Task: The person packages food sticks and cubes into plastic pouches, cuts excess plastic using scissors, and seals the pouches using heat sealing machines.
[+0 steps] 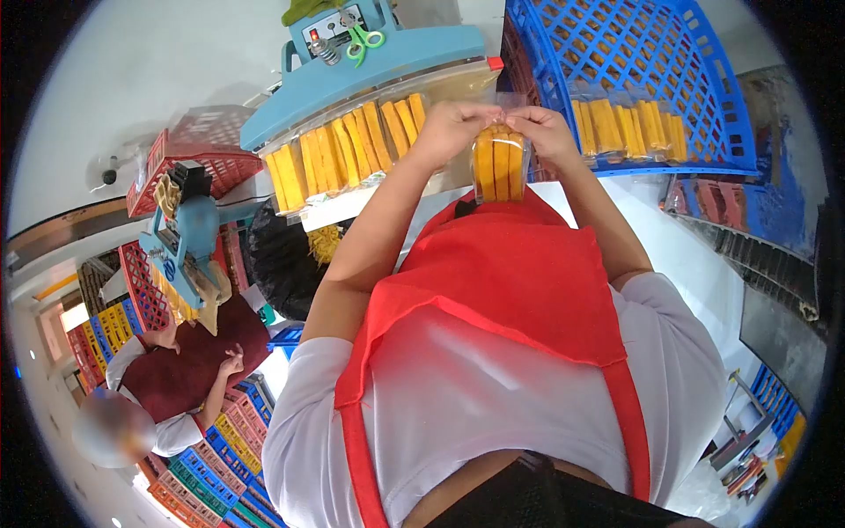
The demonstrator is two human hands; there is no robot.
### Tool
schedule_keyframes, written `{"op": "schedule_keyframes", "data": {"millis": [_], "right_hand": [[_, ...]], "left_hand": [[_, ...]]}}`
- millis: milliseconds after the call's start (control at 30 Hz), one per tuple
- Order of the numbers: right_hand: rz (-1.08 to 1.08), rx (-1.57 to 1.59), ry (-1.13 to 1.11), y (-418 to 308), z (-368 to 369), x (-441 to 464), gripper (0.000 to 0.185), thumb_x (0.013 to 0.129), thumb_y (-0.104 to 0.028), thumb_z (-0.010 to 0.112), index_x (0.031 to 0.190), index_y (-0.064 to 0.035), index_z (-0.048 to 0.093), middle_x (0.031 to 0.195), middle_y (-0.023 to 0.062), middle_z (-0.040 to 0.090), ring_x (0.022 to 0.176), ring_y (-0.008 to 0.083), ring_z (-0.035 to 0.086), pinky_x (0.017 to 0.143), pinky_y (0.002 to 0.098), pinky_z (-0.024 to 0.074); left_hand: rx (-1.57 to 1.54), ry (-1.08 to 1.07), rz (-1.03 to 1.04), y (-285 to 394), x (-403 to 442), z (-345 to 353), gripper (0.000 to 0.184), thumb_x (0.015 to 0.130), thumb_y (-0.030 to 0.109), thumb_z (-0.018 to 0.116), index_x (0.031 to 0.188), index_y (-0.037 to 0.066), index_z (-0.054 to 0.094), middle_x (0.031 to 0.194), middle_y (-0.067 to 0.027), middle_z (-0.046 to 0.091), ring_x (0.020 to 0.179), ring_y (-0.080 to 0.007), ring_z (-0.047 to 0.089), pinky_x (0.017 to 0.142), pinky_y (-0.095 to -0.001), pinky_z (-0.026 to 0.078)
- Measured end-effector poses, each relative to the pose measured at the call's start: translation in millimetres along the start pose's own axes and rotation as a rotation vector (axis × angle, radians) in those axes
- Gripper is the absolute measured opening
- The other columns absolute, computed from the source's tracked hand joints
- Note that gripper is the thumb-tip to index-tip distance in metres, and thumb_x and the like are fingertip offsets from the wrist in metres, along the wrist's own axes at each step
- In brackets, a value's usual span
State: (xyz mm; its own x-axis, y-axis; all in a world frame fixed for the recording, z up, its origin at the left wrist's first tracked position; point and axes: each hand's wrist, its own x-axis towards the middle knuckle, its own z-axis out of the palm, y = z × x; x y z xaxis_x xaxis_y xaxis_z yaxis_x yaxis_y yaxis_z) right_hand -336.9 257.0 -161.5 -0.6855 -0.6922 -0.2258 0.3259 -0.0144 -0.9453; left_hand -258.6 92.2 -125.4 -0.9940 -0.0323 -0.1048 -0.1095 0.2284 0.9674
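A clear plastic bag [499, 167] of yellow-orange sticks hangs upright in front of my red apron. My left hand [458, 130] pinches the bag's top edge from the left, and my right hand [540, 134] grips the same edge from the right. The fingertips of both hands nearly meet above the sticks. To the left, several filled bags [339, 154] lie in a row beneath the teal sealing machine [396, 60]. Beside my right hand, more filled bags [620, 128] stand at the near side of the blue crate [656, 35].
Green-handled scissors [361, 44] rest on the sealing machine. At left, a co-worker in a dark red apron [198, 356] is near another teal machine [180, 242]. Red crates [207, 163], stacked coloured crates [220, 458] and a black bag [282, 260] are also around.
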Motion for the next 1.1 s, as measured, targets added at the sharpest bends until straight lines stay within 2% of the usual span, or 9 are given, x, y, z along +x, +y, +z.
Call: {"op": "schedule_keyframes", "data": {"millis": [167,467,633,700,800,867,933,1033,1100], "right_hand": [[0.079,0.370,0.288,17,-9,11,0.013,0.074,-0.010,0.060,0.081,0.0014,0.058,0.074,0.0061,0.059,0.070,0.0130,0.055,0.065,0.0250,0.0435],[0.191,0.562,0.468,26,-18,59,0.010,0.073,-0.005,0.058,0.078,0.0030,0.055,0.075,0.0117,0.057,0.067,0.0210,0.056,0.063,0.0307,0.0458],[0.268,0.509,0.389,25,-13,97,0.012,0.074,-0.005,0.057,0.081,0.0045,0.054,0.079,0.0128,0.057,0.071,0.0221,0.056,0.064,0.0323,0.0466],[0.290,0.488,0.356,25,-9,106,0.014,0.074,-0.006,0.057,0.082,0.0051,0.054,0.081,0.0128,0.057,0.072,0.0221,0.057,0.064,0.0326,0.0468],[0.231,0.693,0.207,26,-6,106,0.021,0.076,-0.009,0.057,0.090,0.0058,0.054,0.085,0.0122,0.058,0.080,0.0206,0.057,0.070,0.0312,0.0456],[0.096,0.564,-0.083,3,1,75,0.032,0.078,-0.012,0.057,0.105,0.0040,0.050,0.094,0.0109,0.057,0.087,0.0187,0.055,0.079,0.0297,0.0425],[0.049,0.443,-0.017,21,5,61,0.037,0.078,-0.012,0.057,0.110,0.0019,0.046,0.098,0.0098,0.056,0.089,0.0176,0.054,0.081,0.0292,0.0409],[0.022,0.373,0.059,32,8,59,0.044,0.079,-0.010,0.056,0.119,-0.0015,0.039,0.103,0.0084,0.054,0.091,0.0155,0.053,0.082,0.0282,0.0406],[0.043,0.427,0.060,27,12,62,0.041,0.079,-0.008,0.054,0.117,-0.0019,0.041,0.101,0.0081,0.054,0.090,0.0150,0.053,0.079,0.0271,0.0423]], "left_hand": [[-0.110,0.283,-0.070,-16,-2,30,0.028,0.083,0.016,0.053,0.105,-0.001,0.053,0.096,-0.0072,0.058,0.090,-0.0102,0.051,0.080,-0.0243,0.040],[-0.328,0.347,-0.254,-45,53,31,0.033,0.088,0.022,0.042,0.109,-0.002,0.048,0.101,-0.0083,0.053,0.092,-0.0139,0.049,0.081,-0.0252,0.038],[-0.641,0.417,-0.321,-63,68,21,0.030,0.087,0.016,0.043,0.111,-0.002,0.047,0.100,-0.0084,0.053,0.091,-0.0146,0.051,0.079,-0.0255,0.041],[-0.465,0.567,-0.269,-66,67,17,0.028,0.087,0.013,0.043,0.110,-0.002,0.047,0.097,-0.0080,0.054,0.088,-0.0150,0.051,0.077,-0.0258,0.042],[-0.504,0.700,-0.263,-75,71,16,0.028,0.087,0.014,0.043,0.109,-0.002,0.048,0.100,-0.0092,0.054,0.089,-0.0155,0.051,0.077,-0.0253,0.042],[-0.410,0.734,-0.264,-74,71,17,0.027,0.087,0.013,0.042,0.109,-0.003,0.049,0.101,-0.0095,0.054,0.089,-0.0154,0.051,0.077,-0.0254,0.041],[-0.318,0.763,-0.270,-75,71,17,0.027,0.087,0.013,0.042,0.108,-0.003,0.049,0.101,-0.0099,0.054,0.090,-0.0153,0.051,0.077,-0.0254,0.041],[-0.205,0.766,-0.207,-62,70,17,0.029,0.086,0.013,0.042,0.108,-0.004,0.048,0.103,-0.0145,0.054,0.091,-0.0193,0.052,0.078,-0.0280,0.041],[-0.046,0.744,-0.325,-32,65,13,0.032,0.080,0.013,0.046,0.105,-0.006,0.049,0.102,-0.0228,0.053,0.096,-0.0317,0.051,0.084,-0.0338,0.038]]}}
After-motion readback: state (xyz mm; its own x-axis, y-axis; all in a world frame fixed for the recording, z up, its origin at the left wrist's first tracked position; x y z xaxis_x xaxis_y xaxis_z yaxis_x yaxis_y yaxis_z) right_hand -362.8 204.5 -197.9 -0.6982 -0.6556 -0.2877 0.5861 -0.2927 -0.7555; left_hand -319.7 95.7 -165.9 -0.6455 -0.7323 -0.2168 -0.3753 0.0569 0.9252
